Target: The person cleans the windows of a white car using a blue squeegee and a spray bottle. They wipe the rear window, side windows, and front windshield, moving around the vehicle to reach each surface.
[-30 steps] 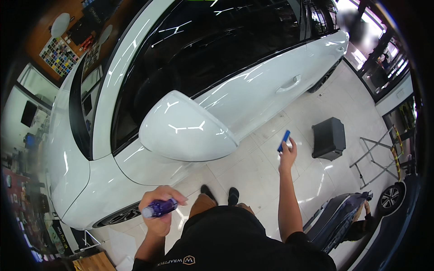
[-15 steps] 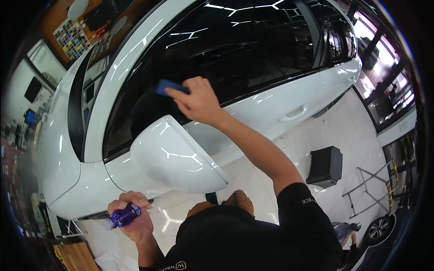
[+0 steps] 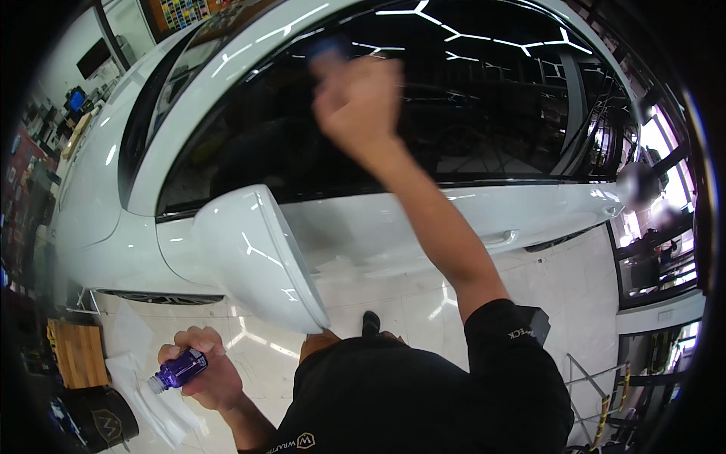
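Observation:
In front of me stands a white car with a dark side window (image 3: 469,121). My right hand (image 3: 361,106), smeared by motion, is at the upper part of that glass, its fingers closed on a small blue block-like pad (image 3: 328,53). Whether the pad touches the glass is hard to tell. Low on the left, my left hand (image 3: 208,371) grips a small purple bottle (image 3: 181,368) with a clear cap, tilted with its cap end toward the left. The car's white side mirror (image 3: 249,253) juts out between my two hands.
The white door (image 3: 454,216) with its handle (image 3: 503,240) runs below the window. A folding metal stand (image 3: 597,393) is at the lower right. On the left floor are a wooden-topped box (image 3: 78,353), a black bin (image 3: 106,416) and white sheeting (image 3: 155,401).
My right hand has moved up the window with the blue pad. The view has shifted, with more of the left floor showing. My left hand keeps hold of the purple bottle.

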Tool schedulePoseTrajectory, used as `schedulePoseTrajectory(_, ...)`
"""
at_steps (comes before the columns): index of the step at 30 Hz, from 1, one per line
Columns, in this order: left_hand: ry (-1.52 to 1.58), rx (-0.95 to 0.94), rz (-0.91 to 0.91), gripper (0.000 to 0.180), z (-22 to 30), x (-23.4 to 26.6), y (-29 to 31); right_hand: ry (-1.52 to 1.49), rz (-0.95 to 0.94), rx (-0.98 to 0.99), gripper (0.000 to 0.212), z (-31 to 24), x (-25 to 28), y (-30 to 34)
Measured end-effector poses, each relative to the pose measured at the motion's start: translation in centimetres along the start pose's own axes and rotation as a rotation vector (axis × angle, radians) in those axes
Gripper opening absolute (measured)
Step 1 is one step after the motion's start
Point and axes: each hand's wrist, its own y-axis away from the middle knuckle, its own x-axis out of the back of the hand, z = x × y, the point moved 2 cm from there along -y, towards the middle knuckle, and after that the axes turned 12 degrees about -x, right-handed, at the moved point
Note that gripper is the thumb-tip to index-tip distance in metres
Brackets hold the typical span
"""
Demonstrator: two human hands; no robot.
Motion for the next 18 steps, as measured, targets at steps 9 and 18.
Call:
schedulePoseTrajectory(9, 0.033, -0.104, 0.057, 0.058, 0.7, -0.1, 2.9, 0.228, 0.377, -0.113, 0.028, 12.9, 8.0, -6.3)
schedulePoseTrajectory(18, 0.065, -0.055, 0.027, 0.059, 0.0, 1.9, 0.7, -0.01, -0.279, 0.324, 0.043, -3.3, 0.5, 5.3)
